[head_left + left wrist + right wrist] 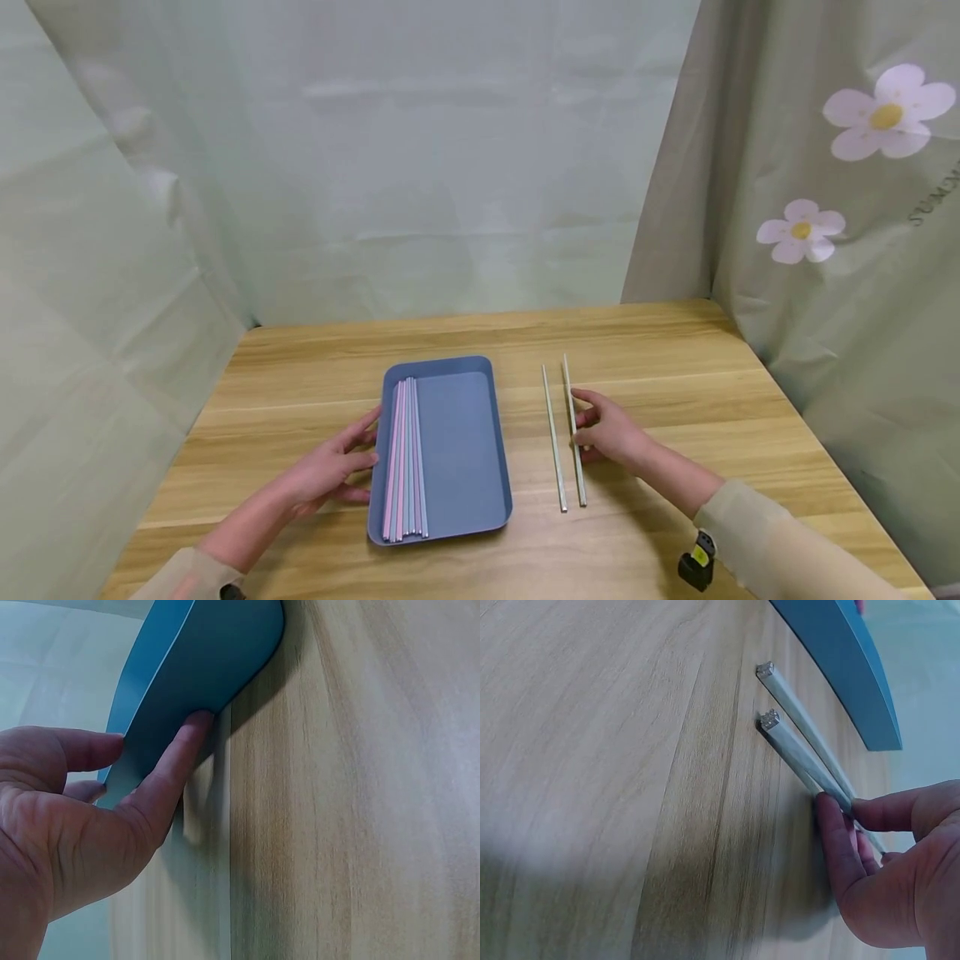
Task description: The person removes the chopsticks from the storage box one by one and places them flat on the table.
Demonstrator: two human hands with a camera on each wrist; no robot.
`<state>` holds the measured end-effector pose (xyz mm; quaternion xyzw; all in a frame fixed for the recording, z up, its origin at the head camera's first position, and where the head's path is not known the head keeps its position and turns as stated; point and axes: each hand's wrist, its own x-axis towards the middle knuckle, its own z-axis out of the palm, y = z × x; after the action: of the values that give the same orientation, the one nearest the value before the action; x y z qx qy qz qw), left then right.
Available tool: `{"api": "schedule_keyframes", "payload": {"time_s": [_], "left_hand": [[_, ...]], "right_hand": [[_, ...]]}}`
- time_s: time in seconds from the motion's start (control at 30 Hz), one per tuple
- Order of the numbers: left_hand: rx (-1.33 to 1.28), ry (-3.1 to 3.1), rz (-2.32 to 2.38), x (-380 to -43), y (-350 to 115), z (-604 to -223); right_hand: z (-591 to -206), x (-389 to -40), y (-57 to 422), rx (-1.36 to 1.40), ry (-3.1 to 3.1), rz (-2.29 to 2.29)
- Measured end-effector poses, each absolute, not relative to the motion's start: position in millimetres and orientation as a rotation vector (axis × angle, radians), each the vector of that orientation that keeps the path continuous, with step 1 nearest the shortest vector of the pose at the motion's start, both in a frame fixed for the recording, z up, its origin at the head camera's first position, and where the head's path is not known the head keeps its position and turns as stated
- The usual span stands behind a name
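Observation:
A shallow blue-grey tray (465,450) lies on the table with a row of pink, bluish and lilac chopsticks (406,462) along its left side. My left hand (333,469) rests at the tray's left wall, its fingers fairly straight; in the left wrist view one fingertip (199,720) touches low on that wall. To the right of the tray lie two pale metallic chopsticks, roughly parallel. My right hand (611,432) pinches the right-hand chopstick (580,479) near its middle, with fingertips on either side of it in the right wrist view. The left-hand chopstick (553,437) lies beside it.
The wooden table (660,358) has a pale curtain (465,167) behind it and hanging cloth on both sides. White flowers (801,231) are printed on the right-hand cloth. A small black device (696,569) sits at my right wrist.

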<state>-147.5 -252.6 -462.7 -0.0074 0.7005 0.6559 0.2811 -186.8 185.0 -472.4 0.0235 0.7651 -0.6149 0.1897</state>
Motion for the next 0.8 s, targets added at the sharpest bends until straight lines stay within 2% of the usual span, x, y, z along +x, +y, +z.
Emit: {"api": "schedule_keyframes", "payload": {"time_s": [0.8], "left_hand": [[-0.015,1.877,1.75,-147.4,-254.2,-461.9]], "right_hand": [[-473.5,-187.9,182.3,-0.028,2.364,-1.483]]}}
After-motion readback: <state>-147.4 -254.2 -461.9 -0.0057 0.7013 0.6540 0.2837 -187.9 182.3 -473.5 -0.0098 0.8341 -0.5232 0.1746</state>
